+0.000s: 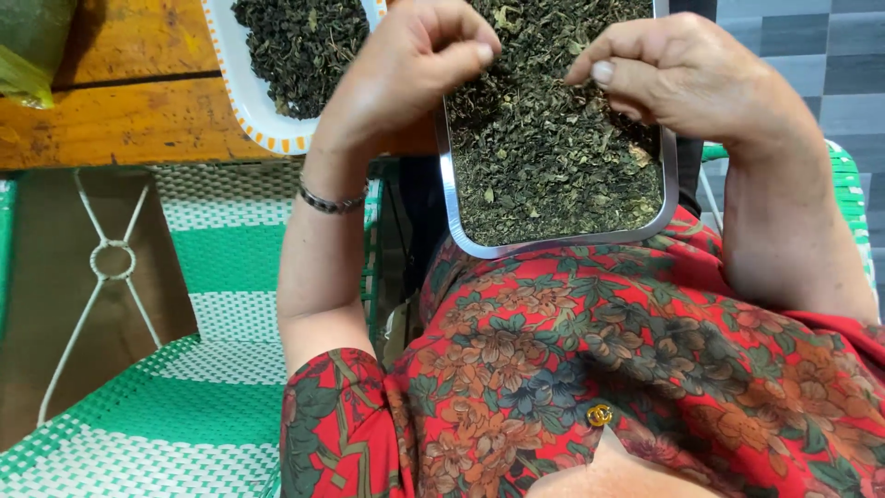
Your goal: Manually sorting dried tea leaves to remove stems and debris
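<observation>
Leaves (553, 157), dry, light and crumbly, fill my metal tray (562, 245); left hand (406, 65) at eleven o'clock and right hand (682, 69) at one both pinch nearly shut, best picked gently by fingertip.

metal tray (461, 221) far end beyond frame

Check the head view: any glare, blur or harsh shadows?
Head view: soft even daylight, no harsh shadows; slight glare on the rectangular metal tray rim; dried green leaves sharp; left hand and right hand crisp; white oval plate cropped at top.
</observation>
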